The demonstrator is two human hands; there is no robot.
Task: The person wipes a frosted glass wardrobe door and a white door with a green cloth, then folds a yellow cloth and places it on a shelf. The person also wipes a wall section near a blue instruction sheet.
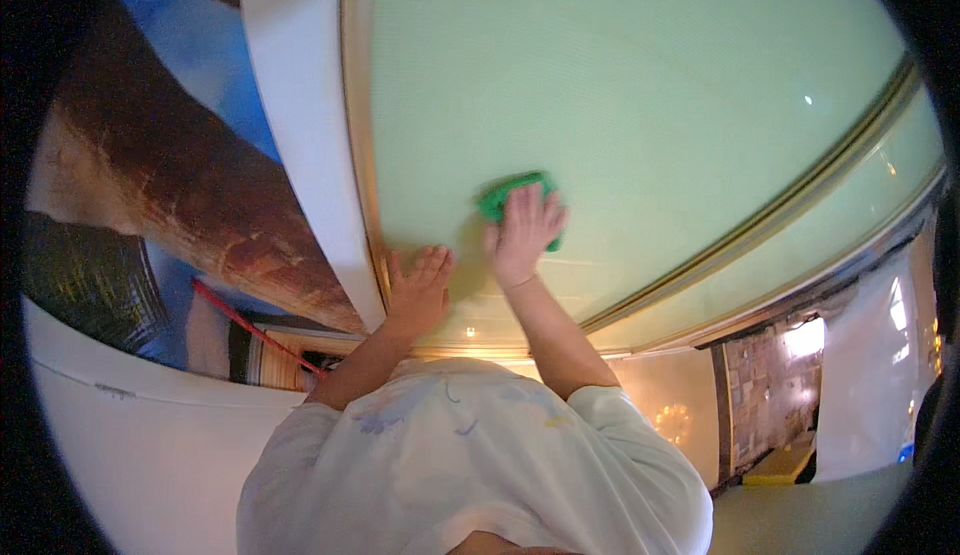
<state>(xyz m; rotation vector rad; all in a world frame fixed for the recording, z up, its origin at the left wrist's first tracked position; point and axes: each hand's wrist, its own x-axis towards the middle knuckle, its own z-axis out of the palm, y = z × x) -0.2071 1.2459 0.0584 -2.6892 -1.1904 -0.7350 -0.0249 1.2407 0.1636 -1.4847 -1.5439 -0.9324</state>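
Note:
A pale green, glossy panel (637, 104) with gold-coloured edging fills the upper middle of the view. My right hand (527, 232) lies spread on a green cloth (499, 196), pressing it flat against the panel. The cloth shows beyond the fingertips and at both sides of the hand. To its left, my left hand (420, 288) rests on the panel's lower left part beside the gold edging, fingers apart and holding nothing.
A white frame strip (300, 104) borders the panel on the left, with a large landscape picture (202, 202) beyond it. A red cord or bar (247, 324) slants at lower left. Translucent sheeting (862, 375) hangs at the right.

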